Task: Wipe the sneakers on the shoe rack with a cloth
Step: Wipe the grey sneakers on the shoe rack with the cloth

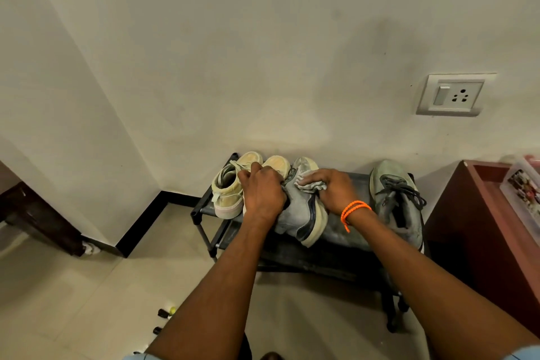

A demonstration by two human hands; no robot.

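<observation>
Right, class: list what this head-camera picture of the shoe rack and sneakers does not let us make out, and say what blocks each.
- Second beige sneaker: mostly hidden behind the left hand.
- Grey sneaker: its opening and laces are covered by both hands and the cloth.
- Right hand: fingers partly buried in the cloth.
- Shoe rack: lower shelves hidden by the forearms and shadow.
- Plastic box: cut off by the right edge.
</observation>
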